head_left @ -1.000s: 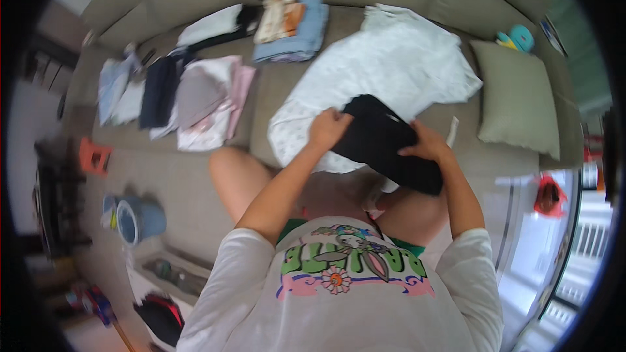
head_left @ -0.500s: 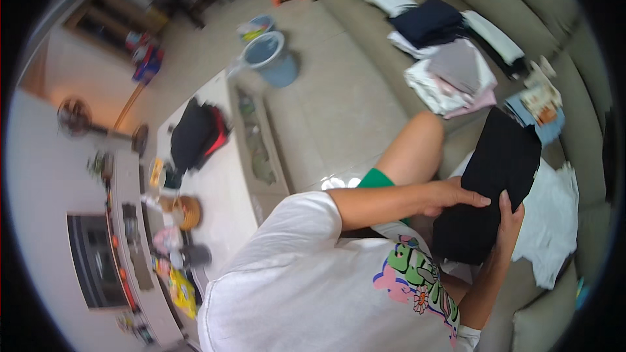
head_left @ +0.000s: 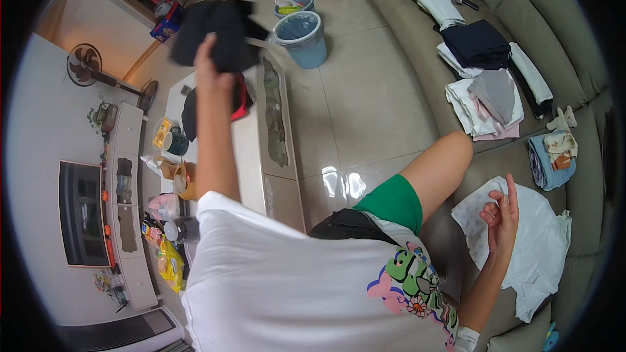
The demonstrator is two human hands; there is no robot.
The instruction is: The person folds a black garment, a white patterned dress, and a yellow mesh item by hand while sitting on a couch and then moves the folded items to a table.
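My left hand [head_left: 214, 68] is stretched out over the white coffee table, gripping a folded black garment [head_left: 222, 29] that is slightly blurred. Partly hidden under it and my arm lies a black and red cloth bundle [head_left: 242, 99] on the table. At the right, my right hand [head_left: 501, 216] is raised with nothing in it, index finger extended and the others loosely bent. Beneath it a white garment [head_left: 538, 248] lies spread on the sofa. Across my lap rests a dark black item [head_left: 352, 223] whose kind I cannot make out.
On the grey sofa [head_left: 391, 0] sit stacks of folded clothes [head_left: 482, 101] and a small blue pile [head_left: 550, 168]. Two blue bins, the nearer bin [head_left: 305, 45] lined with a bag, stand on the floor. A mug [head_left: 176, 142] and a dark jar [head_left: 181, 229] are on the coffee table [head_left: 244, 169].
The folded black garment has left my lap area and moved far left in my left hand, over the coffee table. My right hand has let go of it. The view has shifted.
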